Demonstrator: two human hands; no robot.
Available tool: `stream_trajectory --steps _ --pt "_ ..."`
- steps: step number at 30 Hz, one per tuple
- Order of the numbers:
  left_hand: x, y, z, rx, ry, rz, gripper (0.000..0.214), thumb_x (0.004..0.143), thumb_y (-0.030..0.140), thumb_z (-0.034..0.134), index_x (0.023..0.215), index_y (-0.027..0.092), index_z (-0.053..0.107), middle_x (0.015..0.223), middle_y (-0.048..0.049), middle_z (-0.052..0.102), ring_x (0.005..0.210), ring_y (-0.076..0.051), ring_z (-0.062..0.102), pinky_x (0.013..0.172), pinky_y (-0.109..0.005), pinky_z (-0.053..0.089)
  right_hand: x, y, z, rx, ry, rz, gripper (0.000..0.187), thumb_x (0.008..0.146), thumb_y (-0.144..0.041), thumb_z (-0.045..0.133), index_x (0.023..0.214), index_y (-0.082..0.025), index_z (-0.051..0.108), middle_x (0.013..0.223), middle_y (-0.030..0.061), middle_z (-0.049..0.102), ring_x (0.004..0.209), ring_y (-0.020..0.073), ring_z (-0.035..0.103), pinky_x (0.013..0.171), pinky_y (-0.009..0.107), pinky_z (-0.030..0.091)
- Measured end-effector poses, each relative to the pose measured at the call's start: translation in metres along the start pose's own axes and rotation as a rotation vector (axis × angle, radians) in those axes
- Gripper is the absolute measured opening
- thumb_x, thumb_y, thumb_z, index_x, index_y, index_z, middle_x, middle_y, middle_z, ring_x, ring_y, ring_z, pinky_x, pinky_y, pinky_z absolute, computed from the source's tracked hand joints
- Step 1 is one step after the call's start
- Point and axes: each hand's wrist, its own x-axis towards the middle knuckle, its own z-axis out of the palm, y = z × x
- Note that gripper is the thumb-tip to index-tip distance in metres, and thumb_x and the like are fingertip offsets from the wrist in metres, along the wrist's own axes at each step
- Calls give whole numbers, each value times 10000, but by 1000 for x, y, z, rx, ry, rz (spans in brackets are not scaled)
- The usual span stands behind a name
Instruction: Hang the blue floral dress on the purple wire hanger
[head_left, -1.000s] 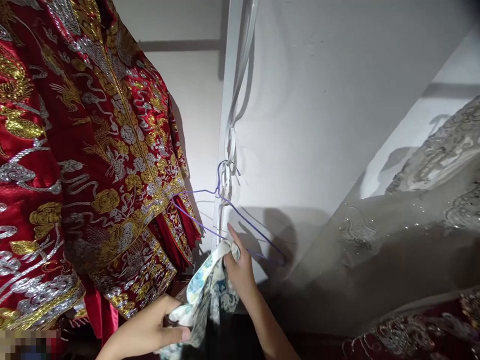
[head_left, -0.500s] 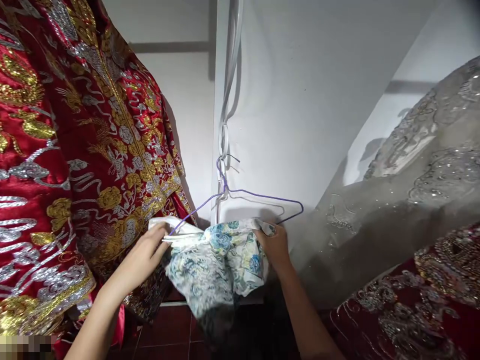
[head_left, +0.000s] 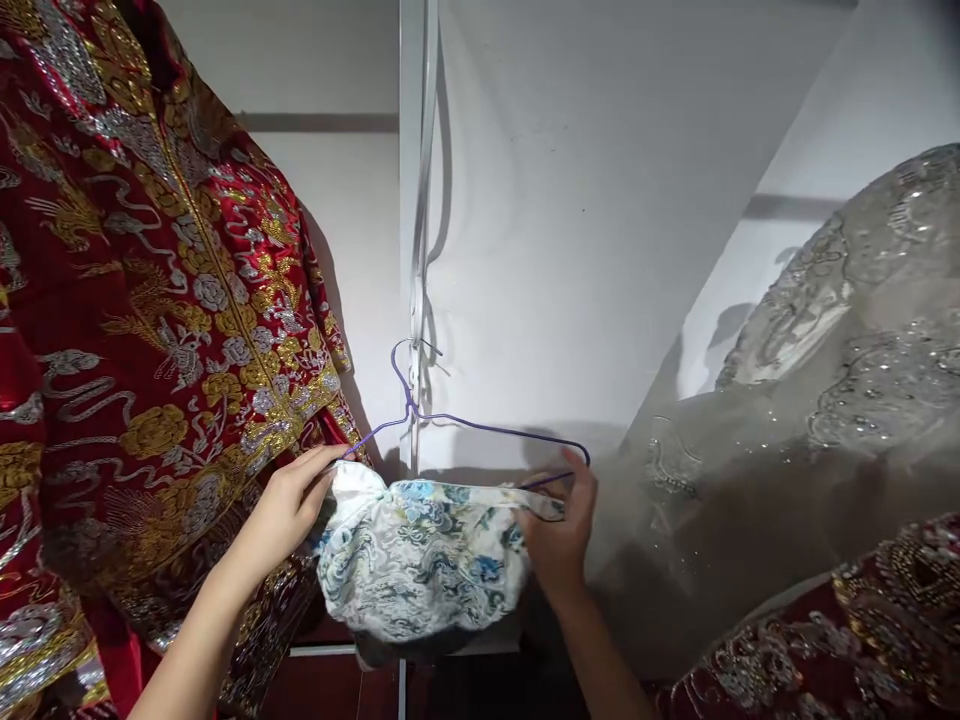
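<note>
A purple wire hanger (head_left: 495, 430) hangs by its hook from a loop on a white rail. On its lower part is a gathered white garment with a blue and green floral print (head_left: 420, 570); its exact kind is unclear. My left hand (head_left: 289, 500) is closed at the garment's left end, next to the hanger's left arm, fingertips partly hidden by cloth. At the other end, my right hand (head_left: 561, 530) pinches the garment's top edge with the thumb, while its raised fingers reach the hanger's right corner. The hanger's left corner is hidden.
Red jackets with gold and silver embroidery (head_left: 195, 330) hang close on the left. A sheer beaded gown (head_left: 885, 320) is at the right, above a dark red beaded garment (head_left: 825, 640). The white rail (head_left: 422, 150) runs up in front of a white panel (head_left: 570, 220).
The garment's top edge is now spread wider and straighter along the hanger. My right hand's fingers have lifted to the hanger's right corner. The view has shifted slightly.
</note>
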Motion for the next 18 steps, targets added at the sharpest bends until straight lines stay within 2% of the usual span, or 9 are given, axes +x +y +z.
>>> stream_trajectory --steps 2,3,5,7,9,12,14,16,18 --pt "2 2 -3 8 -5 -3 334 978 323 440 1226 220 638 1287 -78 638 1210 -247 583 1059 -370 443 14 1 -7 22 47 -37 994 634 -125 696 1525 -217 264 819 -5 621 753 191 627 713 303 524" --pt "3 4 -6 15 -5 1 324 978 327 438 1199 221 650 1268 -80 637 1192 -248 588 1034 -364 457 20 2 -10 -1 37 -36 968 645 -138 708 1519 -219 299 802 -12 613 739 181 618 707 296 522" --pt "5 7 -11 36 13 9 306 973 338 445 1144 224 672 1236 -80 631 1167 -251 591 1005 -361 468 31 5 -19 -82 -27 12 754 666 -165 705 1395 -208 518 775 -10 617 691 164 601 660 278 515" --pt "5 7 -16 68 78 -8 287 960 368 478 1096 226 687 1235 -78 619 1187 -262 573 1020 -371 451 39 6 -31 -136 -143 71 450 670 -175 675 1118 -186 719 774 18 667 681 176 617 635 288 524" --pt "2 3 -20 95 165 -67 298 943 411 512 1103 222 679 1238 -81 616 1193 -273 567 1031 -386 437 44 4 -46 -119 -310 101 283 669 -184 678 932 -199 780 820 53 733 741 229 666 663 338 555" --pt "-6 -1 -23 66 184 -178 367 945 459 501 1172 203 635 1196 -87 655 1112 -270 614 992 -392 459 51 -10 -70 -62 -591 126 243 647 -239 782 888 -225 809 884 93 774 810 297 708 711 410 576" --pt "-10 0 -24 12 129 -198 389 961 463 469 1199 193 617 1185 -90 676 1070 -263 635 962 -381 474 53 -23 -76 -35 -669 134 272 588 -311 853 835 -204 813 818 114 767 761 288 715 681 392 569" --pt "-10 7 -24 -39 105 -166 390 973 444 452 1228 196 612 1203 -89 679 1070 -252 638 948 -359 476 50 -33 -69 -37 -553 112 293 624 -431 830 747 -169 790 746 110 740 734 249 713 658 343 549" --pt "-8 16 -22 -83 115 -116 390 980 416 445 1265 204 608 1223 -84 677 1082 -243 634 936 -336 477 41 -39 -51 -113 -282 79 411 827 -530 643 749 -142 757 782 87 720 776 214 709 675 304 535"
